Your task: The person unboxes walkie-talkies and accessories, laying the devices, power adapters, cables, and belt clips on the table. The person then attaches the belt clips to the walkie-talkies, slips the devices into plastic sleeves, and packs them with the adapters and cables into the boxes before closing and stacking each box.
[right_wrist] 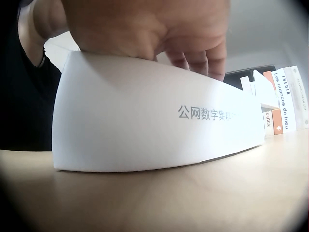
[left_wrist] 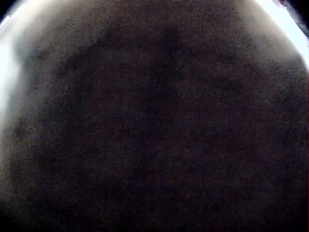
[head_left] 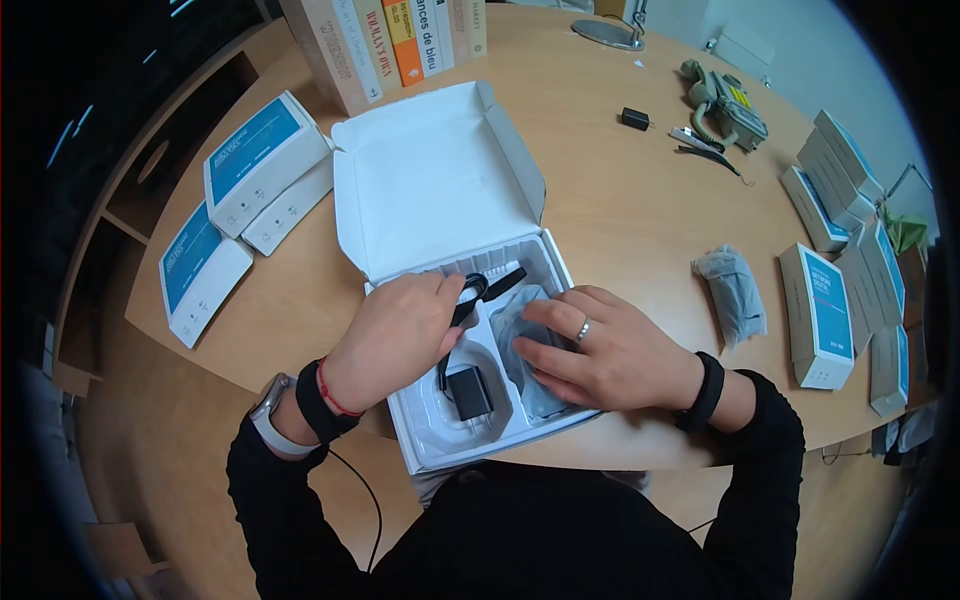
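Note:
A white box (head_left: pixel 409 440) lies with its lid folded back at the table's near edge. In its left compartment is a black power adapter (head_left: pixel 469 392). The left hand (head_left: pixel 398 325) is over that side, its fingers around a black cable (head_left: pixel 478 290) with a strap end. My right hand (head_left: pixel 612 350) reaches over the box's right wall, fingers on a grey bagged item (head_left: pixel 520 325) in the right compartment. In the right wrist view the hand (right_wrist: pixel 149 29) rests above the box's side wall (right_wrist: pixel 120 111). The left wrist view is almost wholly dark.
Blue-and-white boxes (head_left: pixel 262 150) stand at the left, more (head_left: pixel 825 310) at the right. A wrapped item (head_left: pixel 732 295) lies right of the open box. Books (head_left: pixel 385 45) stand at the back; a corded telephone (head_left: pixel 735 110), a black adapter (head_left: pixel 635 119) and a strap (head_left: pixel 712 157) are back right.

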`<control>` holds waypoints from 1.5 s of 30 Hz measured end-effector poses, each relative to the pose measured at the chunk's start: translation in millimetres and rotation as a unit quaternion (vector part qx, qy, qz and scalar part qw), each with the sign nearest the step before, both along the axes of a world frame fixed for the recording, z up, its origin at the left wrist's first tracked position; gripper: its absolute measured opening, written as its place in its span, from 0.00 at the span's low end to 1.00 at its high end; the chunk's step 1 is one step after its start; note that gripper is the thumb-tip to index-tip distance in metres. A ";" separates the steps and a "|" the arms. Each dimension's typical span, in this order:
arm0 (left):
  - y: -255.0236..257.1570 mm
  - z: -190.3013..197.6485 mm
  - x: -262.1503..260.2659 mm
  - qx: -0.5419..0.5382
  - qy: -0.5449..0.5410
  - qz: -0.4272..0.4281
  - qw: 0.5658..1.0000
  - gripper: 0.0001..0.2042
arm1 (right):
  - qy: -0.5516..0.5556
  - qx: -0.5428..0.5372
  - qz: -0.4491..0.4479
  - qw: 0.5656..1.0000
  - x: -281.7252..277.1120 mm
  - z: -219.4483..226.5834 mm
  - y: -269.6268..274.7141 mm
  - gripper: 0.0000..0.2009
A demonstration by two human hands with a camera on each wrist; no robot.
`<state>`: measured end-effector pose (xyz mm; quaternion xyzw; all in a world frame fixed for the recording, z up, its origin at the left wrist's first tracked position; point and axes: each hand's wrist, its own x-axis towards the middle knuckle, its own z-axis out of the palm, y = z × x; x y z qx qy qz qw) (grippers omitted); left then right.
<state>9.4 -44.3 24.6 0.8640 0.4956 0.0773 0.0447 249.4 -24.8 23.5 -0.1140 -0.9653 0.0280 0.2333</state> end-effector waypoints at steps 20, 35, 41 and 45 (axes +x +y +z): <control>28.0 -15.7 -12.6 0.086 -0.298 0.062 0.949 0.05 | 0.035 0.055 -0.003 0.998 -1.1 -4.6 -1.4 0.15; 29.4 -15.0 -16.7 0.303 -0.144 0.001 0.942 0.02 | 0.029 0.056 -0.010 0.998 -3.2 -3.8 -1.9 0.15; 24.7 -14.4 -14.6 0.260 -0.109 -0.044 0.958 0.03 | 0.025 0.055 -0.013 0.998 -2.3 -4.2 -2.6 0.16; 19.9 -15.8 -12.4 0.206 -0.095 -0.102 0.968 0.06 | 0.023 0.038 -0.025 0.999 -2.3 -4.2 -2.8 0.15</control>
